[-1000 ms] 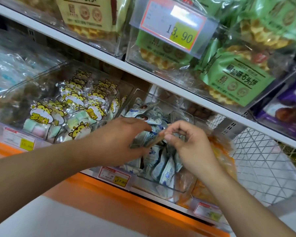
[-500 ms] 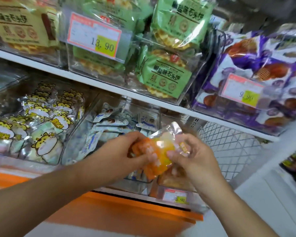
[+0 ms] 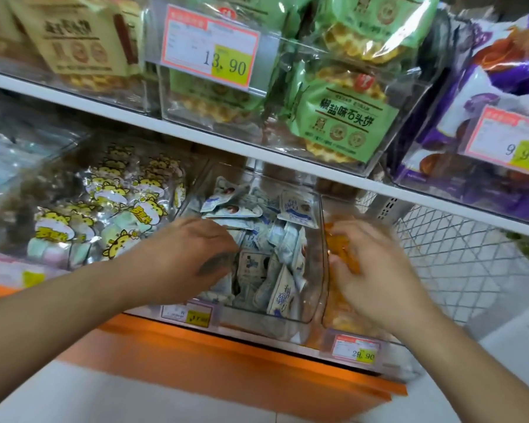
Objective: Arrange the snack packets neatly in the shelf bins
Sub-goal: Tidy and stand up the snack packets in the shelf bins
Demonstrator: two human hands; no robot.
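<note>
A clear bin (image 3: 313,303) on the lower shelf holds several small blue-and-white snack packets (image 3: 283,236). My left hand (image 3: 193,254) rests palm down in this bin on the packets, fingers curled among them. Right of it, a second clear bin (image 3: 326,319) holds orange snack packets (image 3: 341,248). My right hand (image 3: 370,270) is blurred and reaches into that bin, its fingers closed around an orange packet. Much of the orange bin is hidden by my right hand.
Left of the middle bin lies a bin of yellow cartoon-cat packets (image 3: 119,215). The upper shelf carries green waffle packs (image 3: 345,117), a beige pack (image 3: 80,41) and purple packs (image 3: 486,87). A white wire mesh panel (image 3: 458,261) stands at the right. The shelf base (image 3: 226,361) is orange.
Half a second ago both hands held an orange packet between the bins. Now the right hand has carried it into the right bin, and the left hand has dropped onto the blue-and-white packets.
</note>
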